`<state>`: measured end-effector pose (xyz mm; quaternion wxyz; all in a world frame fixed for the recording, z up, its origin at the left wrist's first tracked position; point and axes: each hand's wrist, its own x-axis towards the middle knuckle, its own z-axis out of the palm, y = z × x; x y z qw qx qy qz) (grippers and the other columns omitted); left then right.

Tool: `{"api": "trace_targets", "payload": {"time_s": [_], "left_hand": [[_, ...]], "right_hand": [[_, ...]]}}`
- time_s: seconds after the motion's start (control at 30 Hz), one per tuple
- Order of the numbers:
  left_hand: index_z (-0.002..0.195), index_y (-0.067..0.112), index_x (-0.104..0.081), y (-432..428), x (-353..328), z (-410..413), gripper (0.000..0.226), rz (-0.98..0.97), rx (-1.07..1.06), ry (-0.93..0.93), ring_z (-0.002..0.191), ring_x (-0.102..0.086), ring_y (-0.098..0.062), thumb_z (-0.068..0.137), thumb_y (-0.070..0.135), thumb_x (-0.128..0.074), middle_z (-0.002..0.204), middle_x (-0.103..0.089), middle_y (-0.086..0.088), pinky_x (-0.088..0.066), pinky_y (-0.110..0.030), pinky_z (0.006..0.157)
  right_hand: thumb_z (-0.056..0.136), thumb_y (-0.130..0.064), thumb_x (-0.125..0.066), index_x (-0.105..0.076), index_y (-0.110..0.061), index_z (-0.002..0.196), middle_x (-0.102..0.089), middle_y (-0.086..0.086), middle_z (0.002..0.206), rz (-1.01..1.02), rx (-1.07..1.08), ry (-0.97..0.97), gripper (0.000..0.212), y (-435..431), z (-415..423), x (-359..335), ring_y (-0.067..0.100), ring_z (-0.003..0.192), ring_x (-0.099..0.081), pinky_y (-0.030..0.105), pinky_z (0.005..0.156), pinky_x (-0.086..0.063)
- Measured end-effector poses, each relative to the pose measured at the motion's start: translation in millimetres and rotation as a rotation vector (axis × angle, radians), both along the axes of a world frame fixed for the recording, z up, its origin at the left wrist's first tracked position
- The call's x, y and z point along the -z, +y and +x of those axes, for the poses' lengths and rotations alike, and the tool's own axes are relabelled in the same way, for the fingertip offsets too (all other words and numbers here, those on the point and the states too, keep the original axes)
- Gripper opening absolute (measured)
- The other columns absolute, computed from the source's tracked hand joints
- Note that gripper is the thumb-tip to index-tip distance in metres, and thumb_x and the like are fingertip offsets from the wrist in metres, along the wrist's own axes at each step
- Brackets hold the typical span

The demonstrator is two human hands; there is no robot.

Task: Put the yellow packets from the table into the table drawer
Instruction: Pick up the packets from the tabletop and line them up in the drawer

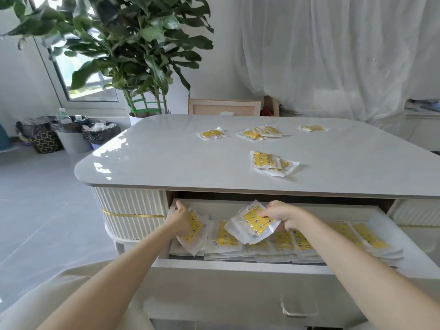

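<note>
Centre frame, over the open drawer (238, 265): pinches a fanned bundle of yellow packets (252, 225) in right hand (281, 214) fingers. Lays left hand (182, 221) against a tilted packet (196, 231); fingers hidden, grip impossible to tell. Loose packets (273, 161) on table (166, 151), upper centre.

Yellow patterned packets (256, 222), white drawer (238, 267), glossy grey table (166, 158)

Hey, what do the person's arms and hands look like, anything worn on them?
Both arms are bare as far as the picture shows, with no sleeves. The left hand and right hand have no gloves, and no watch, bracelet or ring is visible. A pale cream garment shows at lower left, beside the left arm.
</note>
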<state>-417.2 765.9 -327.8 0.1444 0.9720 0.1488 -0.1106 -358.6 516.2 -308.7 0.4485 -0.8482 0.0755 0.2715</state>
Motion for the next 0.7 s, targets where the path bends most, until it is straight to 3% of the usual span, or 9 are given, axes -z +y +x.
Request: {"api": "trace_targets", "payload": {"time_s": [0.1,0.23,0.33,0.4,0.47,0.57,0.7], "left_hand": [[0.144,0.001,-0.012,-3.5,7.4,-6.6,0.066,0.282,0.203,-0.053,0.108,-0.048,-0.03,0.086,-0.008,-0.041,0.131,-0.036,-0.023,-0.045,-0.027,0.084],[0.145,0.018,-0.028,-5.4,9.7,-5.7,0.067,0.562,0.409,0.014,0.123,-0.042,-0.03,0.085,-0.001,-0.051,0.146,-0.024,-0.011,-0.045,-0.035,0.098],[0.152,0.021,-0.011,-4.7,7.2,-4.6,0.088,0.445,0.524,0.193,0.139,-0.023,-0.029,0.081,0.001,-0.06,0.157,-0.01,0.0,-0.039,-0.041,0.106],[0.152,0.02,0.0,-4.7,4.9,-6.1,0.101,0.386,0.549,0.31,0.145,-0.01,-0.025,0.079,0.014,-0.07,0.159,-0.005,0.003,-0.035,-0.044,0.109],[0.153,0.017,0.003,-4.1,5.6,-5.5,0.107,0.405,0.564,0.345,0.147,-0.004,-0.024,0.079,0.029,-0.073,0.16,-0.001,0.002,-0.027,-0.046,0.114],[0.152,0.013,0.005,-2.5,6.8,-2.1,0.109,0.424,0.565,0.338,0.148,-0.006,-0.026,0.08,0.034,-0.073,0.161,0.006,-0.002,-0.021,-0.043,0.118],[0.152,0.009,0.001,0.6,12.2,2.6,0.102,0.456,0.554,0.277,0.145,-0.019,-0.025,0.082,0.03,-0.071,0.161,0.001,-0.003,-0.025,-0.039,0.116]], "right_hand": [[0.091,-0.018,-0.062,-0.039,-0.002,0.133,-0.051,0.017,0.133,0.013,0.012,0.003,0.051,9.2,1.2,8.8,0.033,0.124,-0.051,0.051,0.108,-0.038],[0.094,-0.019,-0.059,-0.032,-0.003,0.141,-0.045,0.015,0.141,0.013,0.034,-0.013,0.056,20.3,-0.2,12.5,0.03,0.128,-0.045,0.046,0.111,-0.033],[0.097,-0.018,-0.055,-0.033,-0.002,0.139,-0.05,0.014,0.135,0.019,0.054,-0.023,0.05,23.2,-2.4,13.0,0.025,0.115,-0.049,0.041,0.103,-0.034],[0.098,-0.016,-0.052,-0.035,-0.002,0.135,-0.056,0.013,0.123,0.047,0.07,-0.013,0.043,25.7,-2.6,16.1,0.023,0.099,-0.055,0.035,0.091,-0.044],[0.098,-0.014,-0.051,-0.034,-0.003,0.133,-0.056,0.012,0.123,0.069,0.095,0.006,0.04,29.5,-5.8,19.0,0.024,0.099,-0.06,0.038,0.084,-0.051],[0.098,-0.01,-0.049,-0.036,-0.003,0.131,-0.054,0.017,0.131,0.119,0.152,0.025,0.037,39.2,-5.0,27.7,0.032,0.116,-0.058,0.046,0.1,-0.047],[0.099,-0.007,-0.041,-0.038,-0.003,0.131,-0.054,0.014,0.131,0.136,0.19,0.042,0.032,58.8,-12.6,36.1,0.027,0.104,-0.06,0.033,0.078,-0.052]]}}
